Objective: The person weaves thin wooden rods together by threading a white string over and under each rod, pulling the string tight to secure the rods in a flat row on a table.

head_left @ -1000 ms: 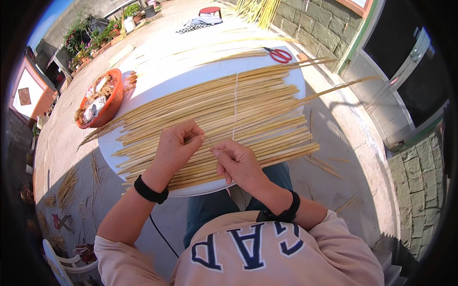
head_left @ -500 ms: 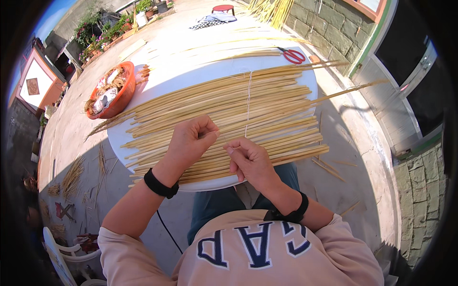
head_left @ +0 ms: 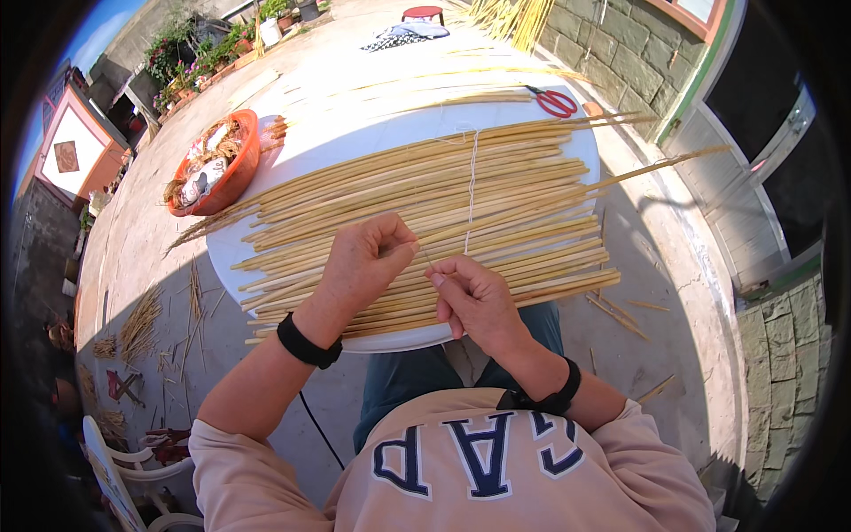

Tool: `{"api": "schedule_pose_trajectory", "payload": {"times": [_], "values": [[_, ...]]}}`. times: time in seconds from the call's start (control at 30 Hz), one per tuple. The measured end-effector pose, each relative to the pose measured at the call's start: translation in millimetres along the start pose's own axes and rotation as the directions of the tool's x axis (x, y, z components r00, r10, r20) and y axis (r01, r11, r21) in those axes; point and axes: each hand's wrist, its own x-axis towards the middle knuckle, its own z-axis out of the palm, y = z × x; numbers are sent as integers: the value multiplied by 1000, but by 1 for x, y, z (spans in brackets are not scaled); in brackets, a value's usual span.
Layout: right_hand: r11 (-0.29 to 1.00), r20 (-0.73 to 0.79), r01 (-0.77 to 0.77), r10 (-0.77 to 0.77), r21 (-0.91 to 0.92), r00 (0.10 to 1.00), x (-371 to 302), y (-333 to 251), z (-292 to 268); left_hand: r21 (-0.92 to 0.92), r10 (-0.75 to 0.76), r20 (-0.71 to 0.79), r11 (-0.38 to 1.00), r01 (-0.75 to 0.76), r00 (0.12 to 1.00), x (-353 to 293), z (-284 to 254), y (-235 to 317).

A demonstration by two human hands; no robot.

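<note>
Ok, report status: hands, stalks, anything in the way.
Left hand and right hand pinched, thin strand between them. Stalks side by side on white table beneath, white string across. Red-handled scissors near right edge, away from hands.

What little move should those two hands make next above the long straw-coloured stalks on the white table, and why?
Perhaps the bare left hand should ease slightly toward the bare right hand. Both are pinched close together, and a thin, pale strand, too fine to identify, seems to span the gap, so a small, controlled move looks wiser than a big pull.
</note>
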Motion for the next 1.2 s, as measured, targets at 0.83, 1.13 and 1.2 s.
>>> {"api": "schedule_pose_trajectory", "payload": {"times": [0.83,1.13,1.2], "values": [[979,-48,147,-142,140,989,-13,4,9,488,454,-172,810,-325,874,-19,17,36],[966,-40,200,-195,167,980,-18,5,7,593,558,-139,709,-382,818,-29,21,44],[963,-42,207,-203,173,978,-19,5,7,609,630,-123,658,-443,767,-30,22,45]]}}
